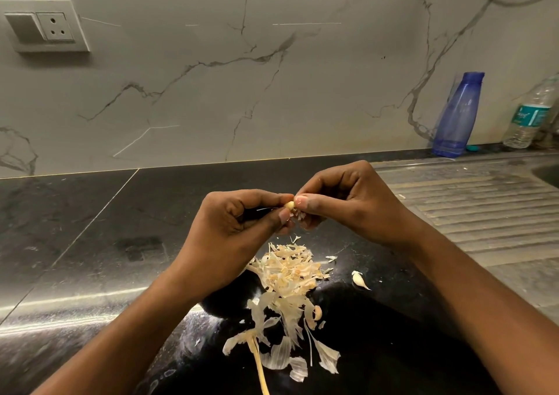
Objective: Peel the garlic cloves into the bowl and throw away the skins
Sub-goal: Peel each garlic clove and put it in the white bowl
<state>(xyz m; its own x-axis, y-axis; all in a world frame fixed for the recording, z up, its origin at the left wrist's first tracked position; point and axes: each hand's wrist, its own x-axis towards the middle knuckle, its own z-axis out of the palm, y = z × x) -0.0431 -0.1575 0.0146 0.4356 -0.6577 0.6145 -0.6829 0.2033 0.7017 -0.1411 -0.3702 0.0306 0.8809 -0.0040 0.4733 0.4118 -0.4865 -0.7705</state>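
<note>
My left hand pinches a small pale garlic clove between thumb and fingers above the black counter. My right hand meets it from the right, thumb and fingertips pinching the clove's skin, with a shred of skin hanging below. Under the hands lies a heap of papery garlic skins with a dry stalk trailing toward me. One unpeeled clove lies on the counter right of the heap. A dark round shape, perhaps the bowl, sits under my left wrist, mostly hidden.
A steel sink drainboard fills the right side. A blue plastic bottle and a clear water bottle stand at the back right against the marble wall. A wall socket is at the upper left.
</note>
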